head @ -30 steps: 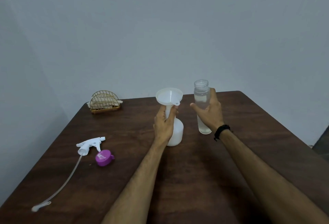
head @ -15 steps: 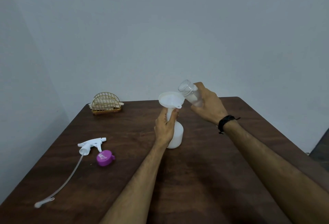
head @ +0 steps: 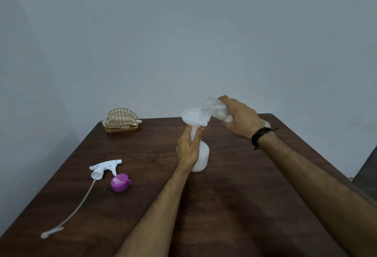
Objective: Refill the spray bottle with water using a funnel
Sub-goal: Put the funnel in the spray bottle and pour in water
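Nearest, on the brown table (head: 234, 205), the detached trigger sprayer (head: 105, 167) lies beside a purple cap (head: 120, 182); mid-table, the left hand (head: 188, 147) grips the neck of the upright white spray bottle (head: 201, 157), seating the white funnel (head: 193, 117); the right hand (head: 240, 119) clasps a clear water bottle (head: 216, 109), tilted with its mouth over the funnel; farthest, a wire holder (head: 122, 121).

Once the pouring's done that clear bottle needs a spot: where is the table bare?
Bare wood lies right of the spray bottle, under the right hand, and between the basket and the left hand. Crowded: front-left, around the sprayer head and purple cap.
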{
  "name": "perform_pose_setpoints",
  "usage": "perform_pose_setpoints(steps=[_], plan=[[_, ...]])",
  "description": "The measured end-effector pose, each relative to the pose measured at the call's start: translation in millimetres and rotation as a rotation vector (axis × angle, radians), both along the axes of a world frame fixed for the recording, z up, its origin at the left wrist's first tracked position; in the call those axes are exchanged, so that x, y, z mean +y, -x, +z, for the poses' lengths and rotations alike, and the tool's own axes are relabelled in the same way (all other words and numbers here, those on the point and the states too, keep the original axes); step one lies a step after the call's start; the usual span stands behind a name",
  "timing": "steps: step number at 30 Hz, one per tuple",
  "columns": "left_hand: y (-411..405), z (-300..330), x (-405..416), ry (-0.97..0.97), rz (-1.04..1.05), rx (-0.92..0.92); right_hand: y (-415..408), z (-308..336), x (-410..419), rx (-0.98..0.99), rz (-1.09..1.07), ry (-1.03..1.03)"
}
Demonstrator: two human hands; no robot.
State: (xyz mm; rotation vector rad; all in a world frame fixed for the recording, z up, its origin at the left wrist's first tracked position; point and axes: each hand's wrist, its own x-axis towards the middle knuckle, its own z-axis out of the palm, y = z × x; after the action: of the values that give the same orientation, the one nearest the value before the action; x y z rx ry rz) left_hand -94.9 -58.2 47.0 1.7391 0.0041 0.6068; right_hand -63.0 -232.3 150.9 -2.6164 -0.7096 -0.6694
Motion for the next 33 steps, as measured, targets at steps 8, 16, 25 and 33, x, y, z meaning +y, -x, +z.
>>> perform_pose_setpoints(steps=[8,16,25,33], plan=[[-2,-2,0,0.005,-0.002,-0.004,-1,9,0,-0.039,0.003,0.066],[-3,-1,0,0.003,0.012,0.006,-3,12,-2,-0.065,0.008,0.085],[-5,-2,1,0.013,0.023,0.015,-5,12,-4,-0.068,-0.001,0.118],[-6,-3,-1,0.019,0.03,0.026,-7,13,-3,-0.094,-0.001,0.142]])
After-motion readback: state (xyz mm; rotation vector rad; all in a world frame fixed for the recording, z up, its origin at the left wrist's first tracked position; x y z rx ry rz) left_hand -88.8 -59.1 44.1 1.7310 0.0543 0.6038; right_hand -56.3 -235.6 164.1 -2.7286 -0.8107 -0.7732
